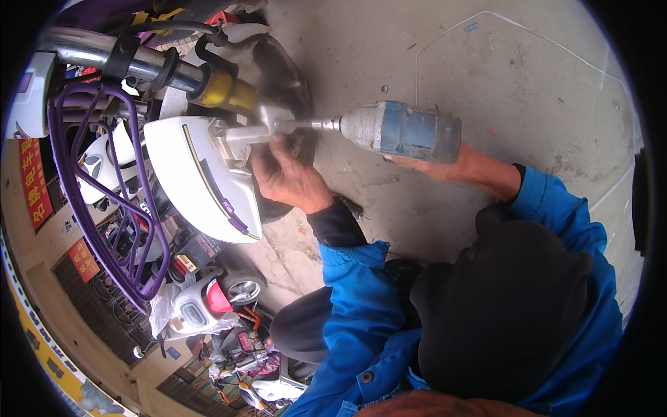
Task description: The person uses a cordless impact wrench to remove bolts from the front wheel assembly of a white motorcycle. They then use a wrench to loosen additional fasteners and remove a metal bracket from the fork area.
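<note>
My right hand (445, 165) is wrapped round the handle of a worn grey-and-blue impact wrench (406, 131), whose body hides most of the grip. Its long socket (316, 125) points left and meets the metal lower end (276, 125) of a scooter's front fork. Just below that joint, my left hand (292, 179) has its fingers curled up against the metal bracket (243, 137); what the fingertips pinch, if anything, is hidden. Above and to the left runs the chrome fork tube (177, 73) with a yellow collar (233, 92). A white fender (201, 177) sits left of my left hand.
Purple tube bars (142, 208) stand at the left. Below them are a white scooter with a red tail light (217, 297) and several other scooters. A thin pale cord (528, 28) and a small round metal piece (384, 89) lie on the concrete floor (361, 48).
</note>
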Action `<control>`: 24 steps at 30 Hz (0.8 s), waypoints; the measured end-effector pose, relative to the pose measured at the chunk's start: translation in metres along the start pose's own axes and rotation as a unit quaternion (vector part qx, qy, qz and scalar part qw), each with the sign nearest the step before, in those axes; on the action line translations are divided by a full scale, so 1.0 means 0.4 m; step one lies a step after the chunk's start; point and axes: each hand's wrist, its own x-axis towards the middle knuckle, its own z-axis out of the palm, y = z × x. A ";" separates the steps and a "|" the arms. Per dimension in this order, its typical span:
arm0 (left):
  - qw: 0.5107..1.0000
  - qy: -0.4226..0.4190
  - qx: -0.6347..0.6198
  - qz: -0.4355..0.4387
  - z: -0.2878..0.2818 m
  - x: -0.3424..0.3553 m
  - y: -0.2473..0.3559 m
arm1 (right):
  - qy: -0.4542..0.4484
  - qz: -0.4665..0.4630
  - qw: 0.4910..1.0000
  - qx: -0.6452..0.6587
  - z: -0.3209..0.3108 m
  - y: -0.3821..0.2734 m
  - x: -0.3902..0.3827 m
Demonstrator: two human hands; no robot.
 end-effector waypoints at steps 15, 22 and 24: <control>0.997 0.006 0.072 0.029 -0.020 0.009 -0.017 | -0.022 -0.001 1.000 -0.023 -0.015 0.024 0.002; 0.993 0.023 0.100 0.057 -0.021 0.015 -0.028 | -0.002 -0.019 0.999 -0.046 -0.006 0.017 0.012; 0.985 0.041 0.161 0.037 -0.013 0.002 -0.002 | 0.006 -0.037 0.998 -0.053 -0.005 0.025 0.013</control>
